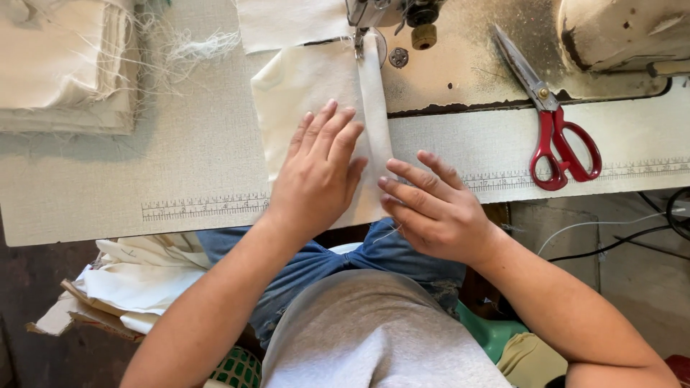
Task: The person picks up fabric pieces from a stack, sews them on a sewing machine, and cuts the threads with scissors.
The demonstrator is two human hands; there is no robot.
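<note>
One desk point(108, 194) fills the upper half of the frame, pale and textured, with two printed ruler strips along its front edge. One sewing machine point(611, 32) stands at the top, its body in the upper right corner and its needle part at the top centre. One stack of folded cream cloth point(65, 65) lies in the upper left, with loose threads beside it. One more heap of white cloth point(136, 276) sits below the desk edge at lower left.

One cream fabric piece point(302, 86) lies in the centre of the desk, its right edge folded into a narrow strip that runs up under the needle part; I think it is under the presser foot, but this spot is small and partly cut off. The left hand point(316, 176) lies flat and open on the fabric, fingers stretched upward. The right hand point(435, 208) is just beside it, open too, its fingertips touching the folded strip at the lower end.

One pair of scissors point(553, 122) with red handles lies closed in the right part of the desk, well apart from both hands.
</note>
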